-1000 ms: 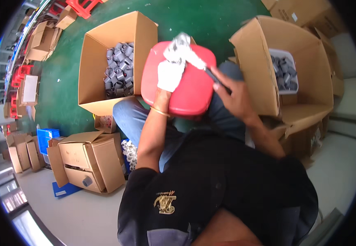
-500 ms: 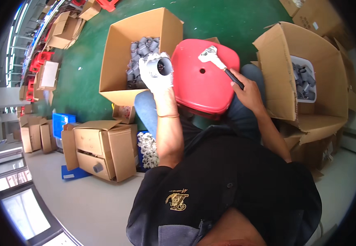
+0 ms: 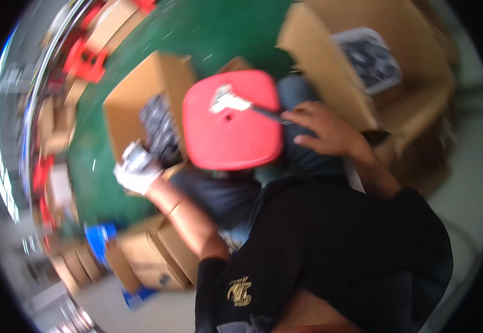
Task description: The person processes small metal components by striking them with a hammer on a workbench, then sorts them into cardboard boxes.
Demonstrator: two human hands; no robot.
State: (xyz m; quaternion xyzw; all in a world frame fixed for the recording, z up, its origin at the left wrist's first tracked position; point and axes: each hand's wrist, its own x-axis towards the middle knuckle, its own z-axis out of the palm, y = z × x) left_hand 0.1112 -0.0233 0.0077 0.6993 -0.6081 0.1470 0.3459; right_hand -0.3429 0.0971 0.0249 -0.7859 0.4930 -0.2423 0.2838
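My left hand [image 3: 137, 176], in a white glove, is closed around a grey plastic pipe fitting [image 3: 136, 157], blurred by motion. It is beside the near left edge of a tall cardboard box [image 3: 123, 105] that holds several grey fittings [image 3: 158, 123]. On a red stool [image 3: 213, 145] between my knees lies a hammer [image 3: 231, 102] with a whitish wrapped head and a black handle reaching past the stool's right edge. My bare right hand [image 3: 324, 129] is at the handle's end, fingers apart; whether a fingertip touches it is too blurred to tell.
To the right, a large open carton [image 3: 419, 105] has a white tub [image 3: 370, 86] of grey pieces in it. Closed cartons [image 3: 155, 252] and a blue bin [image 3: 100, 237] stand at the lower left. Red stools [image 3: 84, 61] stand farther back on the green floor.
My left hand has moved left and nearer with the fitting, from over the box to beside its near edge. The right hand has loosened from the hammer's handle. The whole view has swung.
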